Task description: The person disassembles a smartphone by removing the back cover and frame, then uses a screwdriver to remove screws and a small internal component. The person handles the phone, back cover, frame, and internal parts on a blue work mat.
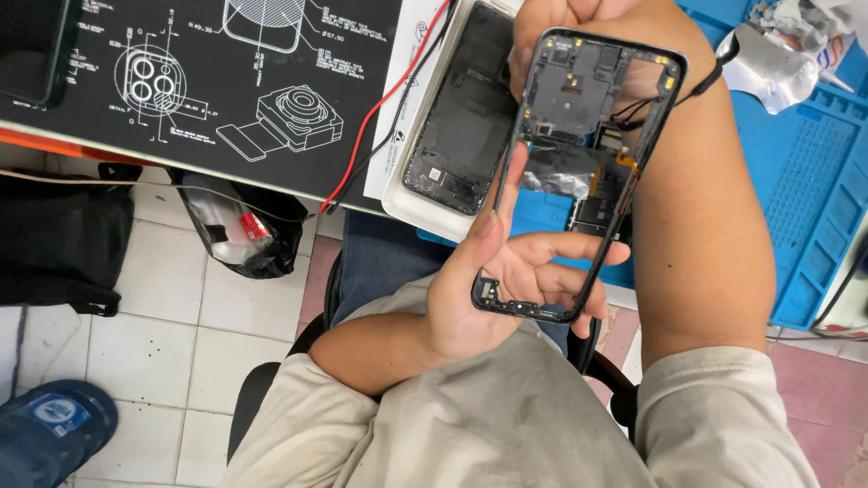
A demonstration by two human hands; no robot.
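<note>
Holding one phone frame (579,172) up in the air, near the chest, in front of the worktop (271,90) edge. Left hand (493,298) cradling the near short end: fingers (565,248) curling through the open middle, thumb lying along the left rail. Right hand (579,18) gripping the far short end from above; fingers mostly hidden behind the frame, so cannot tell how they are closing, only that they are clamping that end.

Handling, judged from looks: looking light, thin-railed and hollow at the near half, so probably flexing if twisted. Far half carrying one dark shield plate, thin cables and small boards – likely fragile, worth keeping fingertips off. Smooth edges probably a bit slippery. Best hold seeming to be on the outer rails and short ends, as now, not on the inner parts.

Count:
- 1 phone frame, in both hands.
- 1 black back cover (457,117), lying flat on 1 white tray (402,203), just left of the frame.
- 2 wires, 1 red (380,108) and 1 black, running across the dark printed mat.
- 1 blue mat (805,181), far right, partly behind the right forearm.
- 1 crumpled silver foil piece (773,68), on the blue mat.
- 1 black bag (59,239) and 1 smaller pouch (240,230), hanging below the worktop on the left.
- 1 blue shoe (50,429), near left on the tiled floor.
</note>
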